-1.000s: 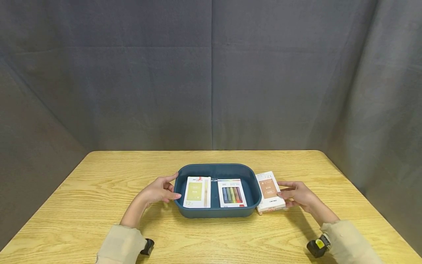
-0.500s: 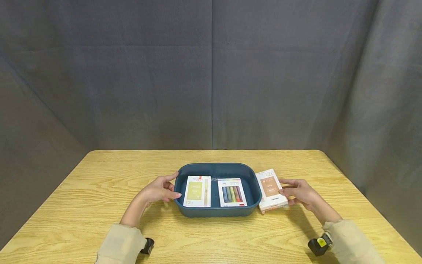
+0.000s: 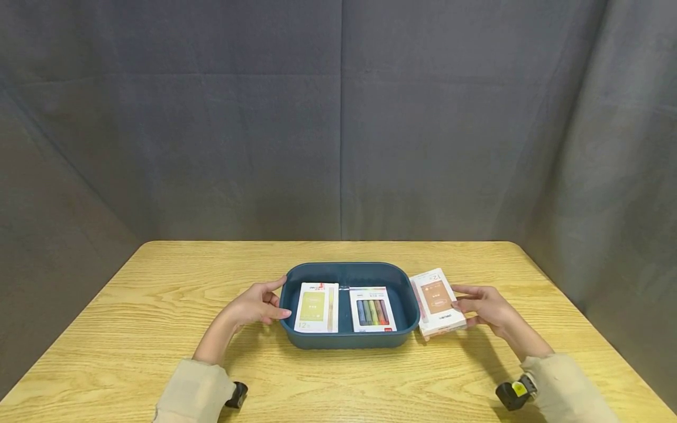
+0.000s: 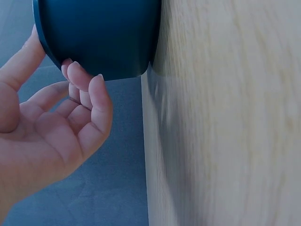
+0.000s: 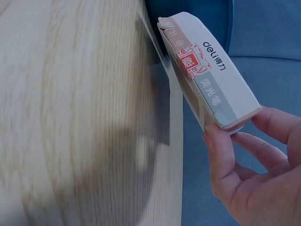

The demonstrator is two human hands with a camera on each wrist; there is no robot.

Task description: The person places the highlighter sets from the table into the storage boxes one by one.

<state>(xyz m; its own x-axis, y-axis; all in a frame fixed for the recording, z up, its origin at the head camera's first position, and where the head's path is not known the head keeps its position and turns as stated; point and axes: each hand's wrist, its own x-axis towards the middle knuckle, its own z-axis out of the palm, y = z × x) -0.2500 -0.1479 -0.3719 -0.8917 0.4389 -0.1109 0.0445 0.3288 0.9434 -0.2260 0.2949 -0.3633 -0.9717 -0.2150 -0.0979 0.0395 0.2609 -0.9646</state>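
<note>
My left hand [image 3: 256,304] holds the left end of a dark blue plastic bin [image 3: 349,339], thumb at the rim and other fingers curled against the outside wall. In the left wrist view, the hand [image 4: 61,110] has its fingertips right at the bin's wall [image 4: 103,37]. My right hand [image 3: 486,308] pinches the right edge of a white and orange-brown box of highlighters [image 3: 436,299], just right of the bin. In the right wrist view that highlighter box [image 5: 211,70] is tilted above the wooden table, with the fingers of my hand [image 5: 258,174] at its near end.
Inside the bin lie a white box with a yellow-green panel [image 3: 313,307] on the left and a white box with a window showing coloured sticks [image 3: 373,310] on the right. A wooden table [image 3: 338,382] lies beneath; a grey curtain [image 3: 338,117] hangs behind and at both sides.
My right hand and the highlighter box have shifted slightly right and away from me, the box turning a little. The left hand, the bin and its contents stay in place.
</note>
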